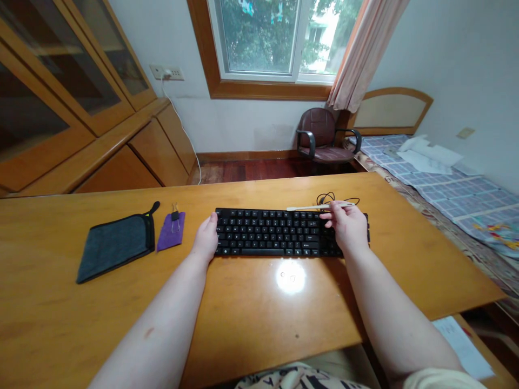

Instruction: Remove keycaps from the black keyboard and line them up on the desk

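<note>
A black keyboard [267, 233] lies on the wooden desk in front of me, its long side facing me. My left hand [206, 237] grips its left end, with the thumb along the edge and the other fingers mostly hidden. Above the keyboard's right part, my right hand [345, 224] pinches a thin white stick [305, 208] between thumb and fingers. The stick points left along the top row of keys, its tip slightly thicker. Behind the right hand, a coiled black cable [325, 199] rests on the desk.
Left of the keyboard lie a dark grey zip pouch [117, 243] and a purple cloth [165, 235] with a black binder clip [175, 216] on it. Beyond the desk [251, 313] stand a brown armchair [322, 135] and, to the right, a bed [438, 178] with papers.
</note>
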Demonstrator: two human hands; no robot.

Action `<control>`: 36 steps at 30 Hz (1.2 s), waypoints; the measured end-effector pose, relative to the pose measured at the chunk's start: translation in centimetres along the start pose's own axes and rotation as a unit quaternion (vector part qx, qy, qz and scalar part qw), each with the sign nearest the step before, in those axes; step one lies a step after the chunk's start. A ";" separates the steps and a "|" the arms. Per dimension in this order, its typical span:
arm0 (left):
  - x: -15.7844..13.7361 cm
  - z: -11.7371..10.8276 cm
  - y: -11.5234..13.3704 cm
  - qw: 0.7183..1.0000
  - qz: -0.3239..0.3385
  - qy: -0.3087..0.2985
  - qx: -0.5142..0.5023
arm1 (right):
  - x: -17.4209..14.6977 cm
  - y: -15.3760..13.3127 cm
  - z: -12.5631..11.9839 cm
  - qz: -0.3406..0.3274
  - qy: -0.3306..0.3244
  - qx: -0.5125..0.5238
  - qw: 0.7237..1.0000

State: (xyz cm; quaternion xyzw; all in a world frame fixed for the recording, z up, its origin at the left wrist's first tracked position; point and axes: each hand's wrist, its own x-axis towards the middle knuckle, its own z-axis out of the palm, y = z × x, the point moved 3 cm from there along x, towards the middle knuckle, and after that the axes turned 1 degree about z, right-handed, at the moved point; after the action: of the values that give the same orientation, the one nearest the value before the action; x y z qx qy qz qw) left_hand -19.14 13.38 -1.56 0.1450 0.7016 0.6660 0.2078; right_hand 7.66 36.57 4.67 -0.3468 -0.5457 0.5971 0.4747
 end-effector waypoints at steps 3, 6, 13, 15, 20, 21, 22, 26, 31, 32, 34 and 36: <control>0.0 0.0 0.0 1.000 0.000 0.000 0.000 | 0.4 -0.4 -0.7 -0.008 0.014 -0.024 1.000; 0.1 -0.1 -0.1 1.000 0.002 -0.001 0.001 | 0.6 -0.5 -1.4 -0.025 0.042 -0.016 0.999; 0.1 0.0 -0.1 1.000 -0.002 -0.009 -0.005 | 0.3 -0.6 -0.7 -0.018 0.008 -0.043 0.999; 0.1 0.0 0.0 1.000 -0.004 -0.011 0.000 | 0.9 -0.8 -2.0 -0.032 0.036 -0.068 0.996; 0.0 0.0 0.2 1.000 -0.003 -0.004 0.013 | 2.6 -1.7 -6.3 -0.101 0.135 -0.054 0.984; 0.0 0.0 0.1 1.000 -0.005 -0.005 0.009 | 2.6 -1.7 -6.5 -0.110 0.140 -0.040 0.983; 0.1 0.0 0.1 1.000 -0.007 -0.007 0.005 | 2.6 -1.7 -6.5 -0.113 0.136 -0.029 0.984; 0.3 -0.1 -0.2 1.000 0.003 -0.002 0.005 | 1.9 -1.4 -4.7 -0.074 0.078 -0.019 0.994; 0.2 -0.2 -0.3 1.000 -0.005 -0.014 -0.006 | 2.2 -1.6 -5.2 -0.076 0.085 -0.062 0.991; 0.2 -0.2 -0.2 1.000 -0.005 -0.014 -0.004 | 2.3 -1.8 -5.8 -0.089 0.106 -0.071 0.988; 0.1 -0.2 0.0 1.000 0.003 -0.007 0.008 | 2.4 -2.2 -6.5 -0.115 0.142 -0.069 0.981; 0.1 -0.3 0.1 1.000 0.012 0.000 0.023 | 2.3 -2.4 -6.4 -0.124 0.145 -0.040 0.981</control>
State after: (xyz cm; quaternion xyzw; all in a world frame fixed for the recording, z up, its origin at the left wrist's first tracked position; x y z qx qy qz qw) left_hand -19.40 13.17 -1.45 0.1581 0.7146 0.6525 0.1965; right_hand 13.37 40.65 6.20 -0.3779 -0.5338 0.4544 0.6048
